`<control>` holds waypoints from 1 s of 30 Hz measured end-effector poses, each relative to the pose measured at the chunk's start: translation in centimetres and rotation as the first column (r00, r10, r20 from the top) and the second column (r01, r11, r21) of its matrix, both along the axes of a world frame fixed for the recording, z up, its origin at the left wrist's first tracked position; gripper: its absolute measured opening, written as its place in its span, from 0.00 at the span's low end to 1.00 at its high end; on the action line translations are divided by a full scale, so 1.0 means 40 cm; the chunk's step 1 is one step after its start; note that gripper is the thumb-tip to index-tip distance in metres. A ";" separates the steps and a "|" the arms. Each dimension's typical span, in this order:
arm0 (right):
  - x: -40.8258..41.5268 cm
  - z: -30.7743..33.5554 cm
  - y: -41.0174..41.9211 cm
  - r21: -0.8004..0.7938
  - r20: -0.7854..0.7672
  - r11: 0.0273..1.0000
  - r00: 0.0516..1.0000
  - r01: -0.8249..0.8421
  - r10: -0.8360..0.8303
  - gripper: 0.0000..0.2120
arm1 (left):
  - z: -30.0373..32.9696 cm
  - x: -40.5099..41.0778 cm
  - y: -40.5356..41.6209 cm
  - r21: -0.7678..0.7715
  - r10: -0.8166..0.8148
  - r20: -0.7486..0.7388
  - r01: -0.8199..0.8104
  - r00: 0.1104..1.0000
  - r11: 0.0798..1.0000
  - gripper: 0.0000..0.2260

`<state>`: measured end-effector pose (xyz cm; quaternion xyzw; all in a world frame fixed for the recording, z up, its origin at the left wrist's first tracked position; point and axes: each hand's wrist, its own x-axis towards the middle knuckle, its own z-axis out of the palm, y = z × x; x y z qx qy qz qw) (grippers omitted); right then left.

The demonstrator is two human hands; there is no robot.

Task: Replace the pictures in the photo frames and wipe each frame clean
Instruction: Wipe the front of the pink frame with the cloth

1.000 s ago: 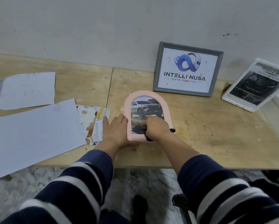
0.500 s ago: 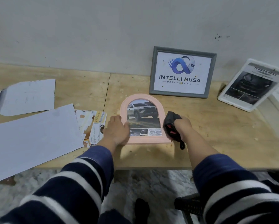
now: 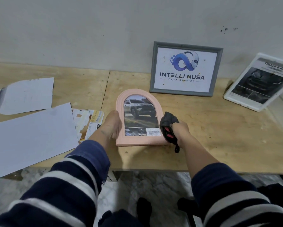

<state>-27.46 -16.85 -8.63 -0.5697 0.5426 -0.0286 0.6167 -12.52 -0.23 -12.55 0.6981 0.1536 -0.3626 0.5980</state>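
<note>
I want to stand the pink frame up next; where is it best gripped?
Take the pink frame by its straight left side, coming in from the left, where the left hand already holds it. The arched top offers no flat hold, and the right hand with the cloth covers the right side.

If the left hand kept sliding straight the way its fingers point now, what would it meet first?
Probably nothing new: the left hand already grips the pink arched frame along its left edge. Past that the bare wooden table runs to the wall, though depth is unclear.
</note>
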 end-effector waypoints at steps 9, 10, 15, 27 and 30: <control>0.026 0.038 -0.009 0.229 0.360 0.968 0.914 0.106 -0.185 0.12 | 0.083 0.062 0.069 -0.128 0.197 0.162 -0.177 0.967 0.976 0.16; 0.034 0.050 -0.005 0.219 0.360 0.974 0.922 0.061 -0.139 0.13 | 0.123 0.055 0.074 -0.136 0.211 0.166 -0.190 0.963 0.972 0.16; 0.068 0.111 0.007 0.234 0.303 0.969 0.953 -0.074 -0.001 0.10 | 0.207 0.054 0.098 -0.208 0.268 0.256 -0.218 0.929 0.954 0.02; 0.188 0.137 0.029 0.146 0.143 0.956 0.962 -0.254 0.234 0.08 | 0.199 0.134 0.125 -0.156 0.279 0.366 -0.237 0.888 0.959 0.15; 0.243 0.124 0.021 0.149 0.108 0.957 0.966 -0.248 0.234 0.08 | 0.186 0.193 0.103 -0.196 0.280 0.334 -0.224 0.900 0.955 0.17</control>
